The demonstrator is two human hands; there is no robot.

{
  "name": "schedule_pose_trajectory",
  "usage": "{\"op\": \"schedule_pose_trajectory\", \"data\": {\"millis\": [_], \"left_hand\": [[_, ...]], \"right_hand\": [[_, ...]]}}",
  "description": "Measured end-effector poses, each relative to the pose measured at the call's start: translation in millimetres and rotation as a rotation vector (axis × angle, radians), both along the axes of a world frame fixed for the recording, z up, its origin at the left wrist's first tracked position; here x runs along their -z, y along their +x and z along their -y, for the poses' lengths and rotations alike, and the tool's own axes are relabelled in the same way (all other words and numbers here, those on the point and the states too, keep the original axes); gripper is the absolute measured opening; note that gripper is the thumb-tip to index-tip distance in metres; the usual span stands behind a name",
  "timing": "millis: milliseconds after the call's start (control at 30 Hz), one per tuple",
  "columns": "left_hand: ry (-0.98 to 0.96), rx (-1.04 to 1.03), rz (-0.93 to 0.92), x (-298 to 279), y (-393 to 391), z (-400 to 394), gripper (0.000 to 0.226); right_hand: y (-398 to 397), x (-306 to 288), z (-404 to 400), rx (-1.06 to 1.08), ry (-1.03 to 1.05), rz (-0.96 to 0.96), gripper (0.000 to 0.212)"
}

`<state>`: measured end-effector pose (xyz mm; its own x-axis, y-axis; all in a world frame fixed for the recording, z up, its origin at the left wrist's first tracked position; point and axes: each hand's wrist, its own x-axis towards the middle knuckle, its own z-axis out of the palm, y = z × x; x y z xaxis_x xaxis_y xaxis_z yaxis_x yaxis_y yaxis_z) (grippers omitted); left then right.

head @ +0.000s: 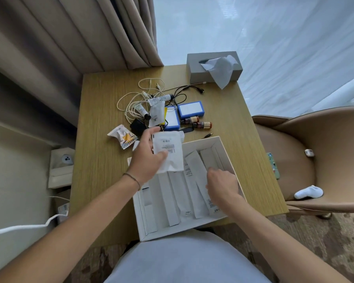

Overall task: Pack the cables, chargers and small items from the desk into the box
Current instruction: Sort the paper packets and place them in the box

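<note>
**Packet over the box, ready to go down**

My left hand (146, 158) pinches a flat white paper packet with printed labelling (168, 153), thumb on its face and fingers behind it. The packet hangs above the far-left corner of the open white cardboard box (223, 152), which sits at the near edge of the light wooden desk (102, 123), right in front of me.

My right hand (223, 185) is down inside the box on its right side, fingers curled among the long white sachets (194, 180) already laid there; whether it actually grips one I cannot tell.

Those sachets lie side by side with their long axes running from me toward the far wall of the box. My packet is nearly upright over them, so I judge it wants laying flat in line with them. The left hand is the nearer one for that, directly above the spot.

Still on the desk beyond the box: a tangle of white cables (135, 103), black cables (180, 92), two blue-edged rectangular cases (190, 109), and two small brown bottles (196, 122).
</note>
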<state>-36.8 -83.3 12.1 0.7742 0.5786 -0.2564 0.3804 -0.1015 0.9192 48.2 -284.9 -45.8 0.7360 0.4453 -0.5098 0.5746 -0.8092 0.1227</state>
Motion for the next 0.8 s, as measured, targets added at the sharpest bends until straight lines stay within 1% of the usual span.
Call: {"op": "schedule_pose_trajectory", "data": {"millis": [100,200,267,400,500,567,700,800], "left_hand": [[-0.004,0.092,-0.088,15,-11,15,0.059],[0.015,0.179,-0.228,34,-18,29,0.057],[0.025,0.211,-0.299,45,-20,36,0.054],[0.081,0.255,-0.369,60,-22,48,0.053],[0.089,0.29,-0.398,68,-22,57,0.065],[0.088,0.319,-0.418,73,-22,61,0.072],[0.136,0.381,-0.467,85,-22,65,0.071],[0.189,0.418,-0.501,94,-20,68,0.07]], "right_hand": [[1,0,4,-0.082,0.01,0.005,0.031],[2,0,6,-0.173,0.049,0.023,0.045],[5,4,8,-0.208,0.104,-0.004,0.043],[3,15,8,-0.256,0.081,-0.088,0.037],[-5,22,3,-0.224,0.09,-0.148,0.039],[-7,25,1,-0.173,0.096,-0.185,0.037],[0,22,-3,-0.114,0.095,-0.251,0.023],[9,16,-3,-0.071,0.16,-0.276,0.015]]}}
